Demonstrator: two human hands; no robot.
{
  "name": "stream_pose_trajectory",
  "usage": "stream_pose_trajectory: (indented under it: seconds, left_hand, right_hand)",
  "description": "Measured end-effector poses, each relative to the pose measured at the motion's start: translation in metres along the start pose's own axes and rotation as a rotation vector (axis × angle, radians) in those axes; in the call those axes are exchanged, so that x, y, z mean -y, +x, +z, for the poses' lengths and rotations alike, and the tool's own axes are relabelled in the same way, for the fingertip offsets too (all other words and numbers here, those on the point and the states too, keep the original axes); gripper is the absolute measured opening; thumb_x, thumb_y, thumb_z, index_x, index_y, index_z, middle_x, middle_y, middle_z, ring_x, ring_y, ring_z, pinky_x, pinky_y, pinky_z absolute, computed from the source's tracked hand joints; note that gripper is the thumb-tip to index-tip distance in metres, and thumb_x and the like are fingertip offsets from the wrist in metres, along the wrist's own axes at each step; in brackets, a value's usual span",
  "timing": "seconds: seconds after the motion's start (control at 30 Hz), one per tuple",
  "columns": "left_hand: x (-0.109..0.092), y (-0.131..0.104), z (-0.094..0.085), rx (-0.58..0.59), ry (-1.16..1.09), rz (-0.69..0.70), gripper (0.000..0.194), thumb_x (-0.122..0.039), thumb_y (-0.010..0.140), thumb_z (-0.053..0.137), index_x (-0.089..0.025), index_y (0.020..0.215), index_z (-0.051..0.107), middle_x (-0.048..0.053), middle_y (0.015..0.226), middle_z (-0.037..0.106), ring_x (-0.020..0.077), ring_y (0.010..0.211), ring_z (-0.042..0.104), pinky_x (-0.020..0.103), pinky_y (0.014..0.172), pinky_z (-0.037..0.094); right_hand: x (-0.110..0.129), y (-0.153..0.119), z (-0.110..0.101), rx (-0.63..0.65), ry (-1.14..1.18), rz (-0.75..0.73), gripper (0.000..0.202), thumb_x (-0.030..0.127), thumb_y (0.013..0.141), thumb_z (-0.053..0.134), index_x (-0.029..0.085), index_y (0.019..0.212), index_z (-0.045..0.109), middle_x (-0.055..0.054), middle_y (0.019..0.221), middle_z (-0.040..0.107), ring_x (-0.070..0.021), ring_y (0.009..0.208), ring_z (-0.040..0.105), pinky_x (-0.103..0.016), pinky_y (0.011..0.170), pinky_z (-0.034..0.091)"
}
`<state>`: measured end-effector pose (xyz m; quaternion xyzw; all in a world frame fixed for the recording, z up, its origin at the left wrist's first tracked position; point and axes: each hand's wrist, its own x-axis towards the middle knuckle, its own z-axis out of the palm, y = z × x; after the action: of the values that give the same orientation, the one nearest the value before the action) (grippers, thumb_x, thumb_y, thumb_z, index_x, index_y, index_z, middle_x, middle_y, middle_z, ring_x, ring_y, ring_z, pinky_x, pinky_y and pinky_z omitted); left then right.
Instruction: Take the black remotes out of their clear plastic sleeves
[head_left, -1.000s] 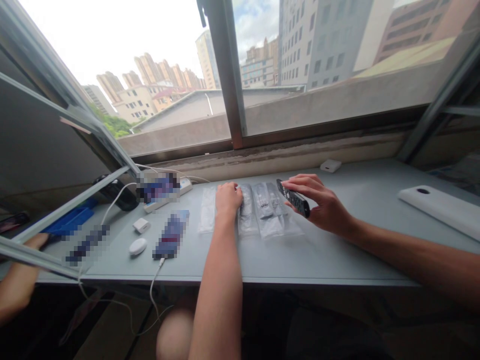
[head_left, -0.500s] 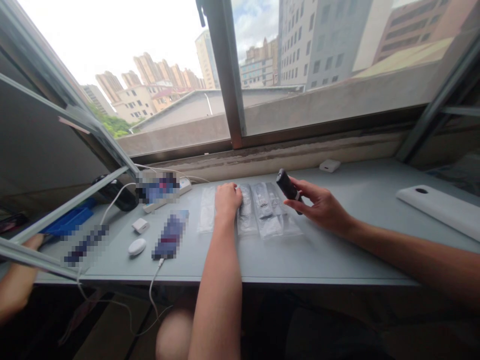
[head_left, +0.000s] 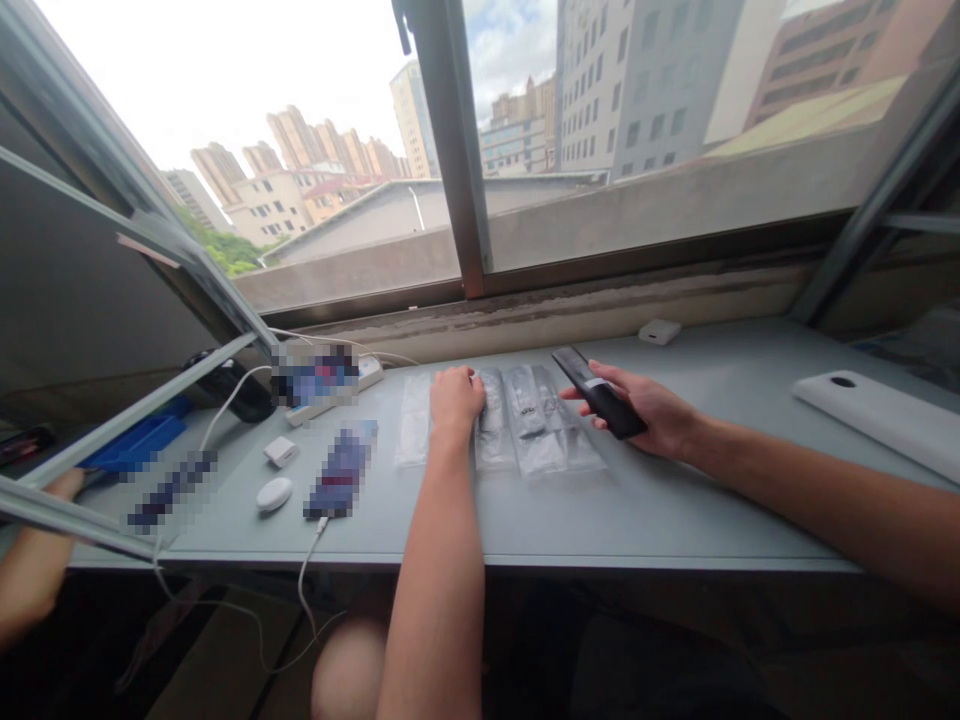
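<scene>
My right hand [head_left: 652, 405] holds a long black handheld device [head_left: 600, 395] with a pale band across it, its far end pointing up and left. The fingers wrap under it, and its exact kind is unclear. My left hand [head_left: 456, 395] rests among clear plastic bags [head_left: 555, 440] on the tabletop, its fingers curled and mostly hidden beyond the knuckles. Whether anything is inside that hand does not show. The bags lie side by side, and some contain small dark or metallic items too unclear to name.
On the left are a charging phone [head_left: 341, 475], a white charger block [head_left: 281, 452], a white oval object [head_left: 274, 494] and a power strip [head_left: 334, 390]. A person's forearm [head_left: 37, 570] reaches past a metal frame by a blue tray [head_left: 142, 440]. A white panel [head_left: 877, 410] lies right.
The black device has turned in my right hand, from steeply upright to flatter, showing its broad side. My left hand stays in place.
</scene>
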<state>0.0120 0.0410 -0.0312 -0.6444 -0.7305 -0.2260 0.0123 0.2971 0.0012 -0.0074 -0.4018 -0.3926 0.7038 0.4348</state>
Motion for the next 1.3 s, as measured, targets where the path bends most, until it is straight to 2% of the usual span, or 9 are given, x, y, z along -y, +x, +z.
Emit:
stream_pose_trajectory:
  seconds: [0.13,0.27,0.37,0.53,0.63,0.73,0.93,1.07,1.3]
  left_hand:
    - [0.001,0.0,0.001,0.007,0.002,0.003,0.038,-0.031,0.105,0.056,-0.016,0.128,0.081,0.015,0.128,0.079,0.0311,0.127,0.067,0.038,0.111,0.05]
    - [0.0,0.0,0.0,0.007,-0.004,-0.003,0.037,-0.032,0.105,0.055,-0.017,0.128,0.081,0.015,0.128,0.079,0.0308,0.128,0.066,0.038,0.111,0.049]
    - [-0.001,-0.001,-0.001,0.01,-0.007,-0.008,0.037,-0.032,0.105,0.055,-0.017,0.128,0.08,0.015,0.129,0.079,0.0312,0.129,0.066,0.038,0.111,0.049]
    - [-0.002,-0.002,-0.003,0.008,0.002,-0.008,0.038,-0.032,0.105,0.055,-0.016,0.128,0.08,0.014,0.129,0.079,0.0315,0.128,0.066,0.037,0.111,0.049]
    - [-0.003,-0.002,-0.003,0.004,0.011,-0.01,0.037,-0.033,0.105,0.055,-0.018,0.128,0.08,0.013,0.129,0.079,0.0306,0.127,0.066,0.036,0.111,0.049]
    - [-0.002,-0.002,-0.002,0.006,0.011,-0.008,0.037,-0.033,0.105,0.055,-0.018,0.127,0.081,0.014,0.128,0.079,0.0308,0.126,0.066,0.037,0.11,0.049]
    - [-0.001,-0.001,-0.001,0.007,-0.01,-0.015,0.035,-0.033,0.105,0.056,-0.021,0.125,0.082,0.013,0.128,0.079,0.0297,0.126,0.067,0.037,0.11,0.049]
    - [-0.001,0.0,-0.001,0.012,-0.004,-0.013,0.036,-0.034,0.105,0.055,-0.021,0.126,0.081,0.013,0.129,0.079,0.0301,0.127,0.066,0.037,0.111,0.048]
    - [-0.002,-0.002,-0.001,0.008,0.004,-0.016,0.036,-0.032,0.105,0.055,-0.019,0.126,0.08,0.014,0.129,0.079,0.0314,0.129,0.065,0.039,0.111,0.049]
  right_hand:
    - [0.005,-0.003,0.001,0.066,0.125,0.067,0.031,0.036,0.115,0.044,0.016,0.115,0.067,-0.013,0.094,0.075,-0.0159,0.057,0.059,-0.023,0.04,0.053]
    - [0.005,-0.003,-0.002,0.169,0.244,0.129,0.029,0.036,0.115,0.045,0.015,0.119,0.066,-0.006,0.082,0.064,-0.015,0.058,0.056,-0.023,0.043,0.054]
    - [0.005,0.0,-0.003,0.13,0.262,0.152,0.021,0.031,0.115,0.05,0.016,0.115,0.065,-0.002,0.077,0.059,-0.0127,0.056,0.054,-0.021,0.045,0.055]
    - [0.006,0.002,-0.004,0.009,0.181,0.172,0.027,0.039,0.114,0.051,0.016,0.116,0.065,-0.01,0.092,0.07,-0.0175,0.064,0.064,-0.027,0.048,0.061]
    - [0.007,0.003,-0.005,0.075,0.218,0.198,0.029,0.036,0.113,0.044,0.018,0.114,0.066,-0.014,0.096,0.074,-0.0209,0.066,0.066,-0.031,0.049,0.061]
    - [0.004,0.004,-0.007,0.135,0.194,0.191,0.022,0.031,0.108,0.052,0.019,0.111,0.071,-0.015,0.099,0.077,-0.0233,0.07,0.069,-0.036,0.06,0.066]
    - [-0.005,0.005,-0.011,0.108,-0.074,-0.147,0.024,0.043,0.101,0.073,0.023,0.113,0.08,-0.012,0.129,0.079,-0.0271,0.105,0.076,-0.037,0.085,0.068]
    - [-0.005,0.003,-0.012,0.073,-0.286,-0.404,0.041,0.055,0.09,0.087,0.025,0.118,0.083,-0.009,0.13,0.081,-0.0261,0.111,0.073,-0.035,0.09,0.063]
    - [-0.012,-0.001,-0.01,0.031,-0.518,-0.763,0.055,0.046,0.081,0.097,0.028,0.128,0.077,-0.009,0.137,0.077,-0.0308,0.114,0.074,-0.052,0.106,0.061]
